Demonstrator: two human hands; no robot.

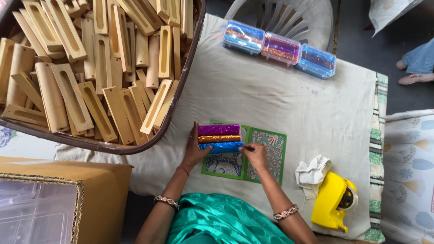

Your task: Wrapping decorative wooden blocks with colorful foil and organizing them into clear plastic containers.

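Three shiny foil-wrapped rolls lie side by side on an open green patterned folder (271,156): a purple roll (219,130), a gold roll (219,138) and a blue roll (221,147). My left hand (194,151) rests against the left ends of the rolls. My right hand (254,153) pinches the right end of the blue roll. Both wrists wear bangles above a teal garment.
A large basket (135,147) full of several slotted wooden blocks fills the upper left. Three clear boxes (279,48) of glittery material sit at the table's far side. A yellow tape dispenser (333,201) and white cloth (312,171) lie right. A cardboard box (90,180) stands lower left.
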